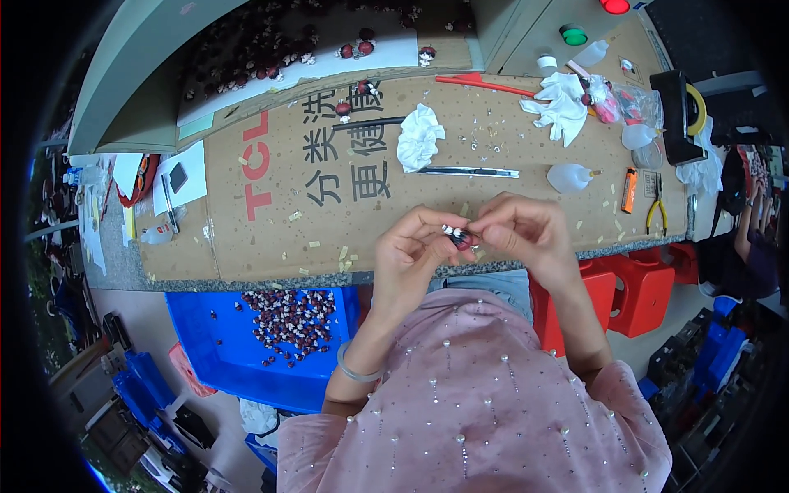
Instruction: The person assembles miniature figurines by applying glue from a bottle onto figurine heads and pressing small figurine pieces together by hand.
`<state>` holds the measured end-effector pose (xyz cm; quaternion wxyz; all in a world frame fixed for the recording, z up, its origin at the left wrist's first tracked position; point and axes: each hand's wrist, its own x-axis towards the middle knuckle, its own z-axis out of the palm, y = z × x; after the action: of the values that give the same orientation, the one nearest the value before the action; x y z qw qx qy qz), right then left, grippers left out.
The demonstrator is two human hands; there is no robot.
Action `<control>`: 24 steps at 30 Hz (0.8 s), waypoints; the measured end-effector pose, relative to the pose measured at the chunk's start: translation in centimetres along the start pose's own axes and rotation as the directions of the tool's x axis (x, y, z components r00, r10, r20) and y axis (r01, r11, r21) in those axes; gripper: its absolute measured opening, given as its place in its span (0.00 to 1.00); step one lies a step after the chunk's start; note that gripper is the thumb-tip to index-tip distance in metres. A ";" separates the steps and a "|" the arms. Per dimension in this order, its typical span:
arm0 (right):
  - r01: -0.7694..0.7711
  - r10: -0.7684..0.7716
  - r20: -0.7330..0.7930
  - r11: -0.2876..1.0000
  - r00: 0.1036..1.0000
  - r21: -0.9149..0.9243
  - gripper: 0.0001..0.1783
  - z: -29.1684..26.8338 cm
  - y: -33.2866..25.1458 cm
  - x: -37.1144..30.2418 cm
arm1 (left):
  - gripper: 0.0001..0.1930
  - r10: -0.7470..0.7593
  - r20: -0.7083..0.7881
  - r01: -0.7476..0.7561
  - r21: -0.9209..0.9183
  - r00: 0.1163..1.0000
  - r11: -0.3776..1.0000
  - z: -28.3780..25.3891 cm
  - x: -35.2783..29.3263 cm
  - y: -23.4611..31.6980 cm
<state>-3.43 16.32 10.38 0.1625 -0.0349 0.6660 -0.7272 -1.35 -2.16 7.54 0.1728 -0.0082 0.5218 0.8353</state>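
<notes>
My left hand (pixel 408 251) holds a small figurine (pixel 457 237) with dark red, black and white parts between thumb and fingers, just over the near edge of the table. Thumb and forefinger of my right hand (pixel 523 236) are pinched together right at the figurine's side. Whatever sits between those right fingertips is too small to make out. Many similar small figurines (pixel 294 320) lie in a blue bin (pixel 222 361) below the table edge on the left. Two more figurines (pixel 343 109) lie on the cardboard farther back.
Printed cardboard (pixel 279 238) covers the table. On it lie a crumpled white cloth (pixel 420 138), a metal strip (pixel 468 172), a squeeze bottle (pixel 569 177), an orange cutter (pixel 629 191), yellow-handled pliers (pixel 657 207) and a tape dispenser (pixel 675 115). A shelf holds several figurines (pixel 357 49). Red stools (pixel 641 292) stand at right.
</notes>
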 end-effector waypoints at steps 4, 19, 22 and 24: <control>-0.259 0.247 0.082 0.941 0.966 0.219 0.08 -0.6 0.2 0.4 | 0.08 0.029 0.032 -0.031 0.058 0.999 0.998 -0.1 0.0 -0.1; -0.413 0.355 0.287 0.893 0.890 0.177 0.03 -0.9 0.9 1.1 | 0.09 0.012 0.081 -0.025 0.157 0.997 0.987 -1.5 -0.4 -1.0; -0.407 0.343 0.301 0.896 0.890 0.180 0.02 -0.9 1.0 1.2 | 0.08 -0.017 0.105 0.002 0.146 0.994 0.989 -1.7 -0.3 -0.6; -0.411 0.346 0.306 0.894 0.887 0.177 0.03 -0.9 1.0 1.2 | 0.07 -0.038 0.121 0.020 0.146 0.992 0.989 -1.6 -0.3 -0.4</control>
<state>-4.61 16.78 9.07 0.3932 0.0187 0.5402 -0.7438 -1.21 -3.51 6.56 0.2169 0.0485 0.5690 0.7917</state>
